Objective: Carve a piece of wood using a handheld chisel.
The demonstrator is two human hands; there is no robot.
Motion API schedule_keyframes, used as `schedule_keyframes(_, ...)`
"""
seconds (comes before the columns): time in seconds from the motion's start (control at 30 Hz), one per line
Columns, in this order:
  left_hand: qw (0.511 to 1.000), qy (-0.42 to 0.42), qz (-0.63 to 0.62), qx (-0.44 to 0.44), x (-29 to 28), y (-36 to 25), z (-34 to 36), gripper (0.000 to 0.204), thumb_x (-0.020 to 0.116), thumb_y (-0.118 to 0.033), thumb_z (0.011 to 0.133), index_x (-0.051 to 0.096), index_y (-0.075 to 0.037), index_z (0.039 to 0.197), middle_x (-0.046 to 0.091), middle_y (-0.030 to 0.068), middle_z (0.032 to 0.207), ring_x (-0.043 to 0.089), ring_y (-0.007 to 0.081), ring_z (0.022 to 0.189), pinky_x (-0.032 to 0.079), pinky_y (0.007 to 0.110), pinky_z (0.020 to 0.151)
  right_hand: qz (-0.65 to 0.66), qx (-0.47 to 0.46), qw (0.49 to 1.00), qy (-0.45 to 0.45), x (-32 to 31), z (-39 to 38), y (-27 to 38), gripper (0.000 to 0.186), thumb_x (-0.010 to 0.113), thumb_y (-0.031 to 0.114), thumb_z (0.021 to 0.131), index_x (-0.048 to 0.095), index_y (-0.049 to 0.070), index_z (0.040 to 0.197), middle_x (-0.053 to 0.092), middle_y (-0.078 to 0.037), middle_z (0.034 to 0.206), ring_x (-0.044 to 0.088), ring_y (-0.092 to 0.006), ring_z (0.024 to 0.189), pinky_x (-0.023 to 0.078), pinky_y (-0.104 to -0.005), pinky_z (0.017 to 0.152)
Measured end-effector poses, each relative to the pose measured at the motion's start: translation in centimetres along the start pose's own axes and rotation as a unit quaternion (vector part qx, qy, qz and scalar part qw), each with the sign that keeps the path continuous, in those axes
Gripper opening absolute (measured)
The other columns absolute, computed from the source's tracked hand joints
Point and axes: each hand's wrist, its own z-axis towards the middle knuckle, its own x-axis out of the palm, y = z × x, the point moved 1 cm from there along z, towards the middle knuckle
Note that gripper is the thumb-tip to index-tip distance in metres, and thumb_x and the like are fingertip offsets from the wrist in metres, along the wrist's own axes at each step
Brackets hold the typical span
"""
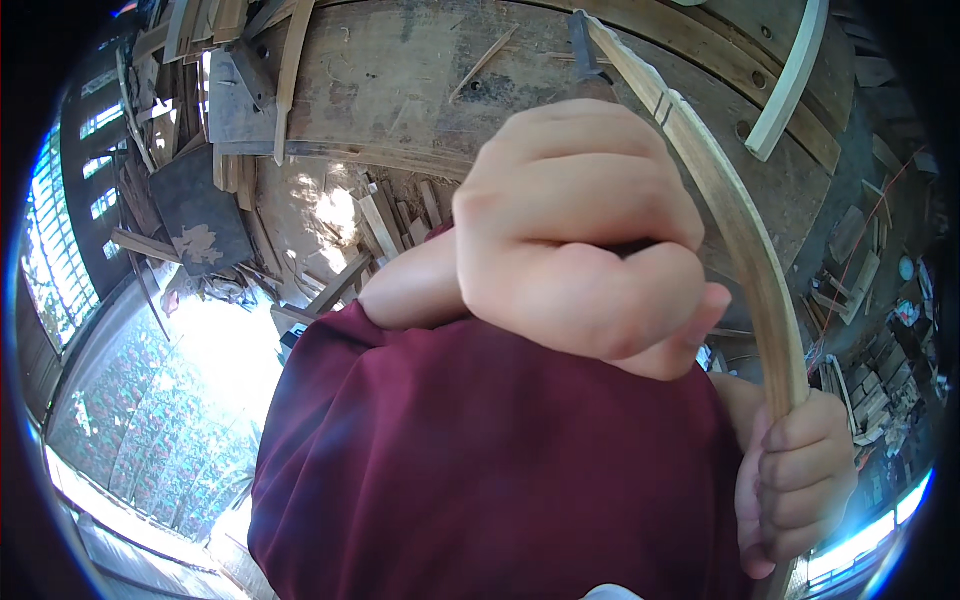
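Observation:
My left hand (pixel 580 240) is a closed fist, large and near in the middle of the view. From behind its far side comes a chisel (pixel 584 50), with a flat dark blade and the top of a brown handle; the rest is hidden by the fist. The blade lies beside the far tip of a long wooden strip (pixel 735 205), which looks pale and rough along its far part and has dark marks across it. Lower right, my right hand (pixel 805 475) wraps its fingers round the strip's near part, holding it on a slant away from me.
A worn wooden workbench (pixel 390 75) spans the far side, with a thin splinter (pixel 485 62) on it. A pale wooden strip (pixel 790 85) lies at the far right. Offcuts (pixel 385 220) are heaped below the bench, and more scraps (pixel 880 395) lie at the right.

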Motion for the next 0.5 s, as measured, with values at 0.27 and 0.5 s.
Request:
schedule_keyframes(0.27,0.999,0.027,-0.011,0.041,0.7,1.1,-1.3,0.022,0.067,-0.012,0.086,0.047,-0.004,0.083,0.054,0.0051,0.064,0.051,0.0183,0.050,0.048,0.033,0.045,-0.012,0.011,1.000,-0.012,-0.1,-0.3,0.2,0.051,0.063,0.028,0.088,0.028,0.023,0.051,0.024,0.012,0.041,0.024,0.0008,0.033,0.016,-0.0163,0.037)
schedule_keyframes(0.5,0.983,-0.107,-0.147,-0.013,1.3,0.1,-1.1,0.017,0.068,-0.005,0.074,0.051,-0.005,0.072,0.052,0.0027,0.059,0.044,0.0144,0.040,0.037,0.026,0.036,-0.009,0.013,1.000,-0.008,0.1,0.0,-0.2,0.053,0.062,0.029,0.089,0.025,0.023,0.050,0.025,0.012,0.042,0.025,0.0010,0.033,0.017,-0.0159,0.037)
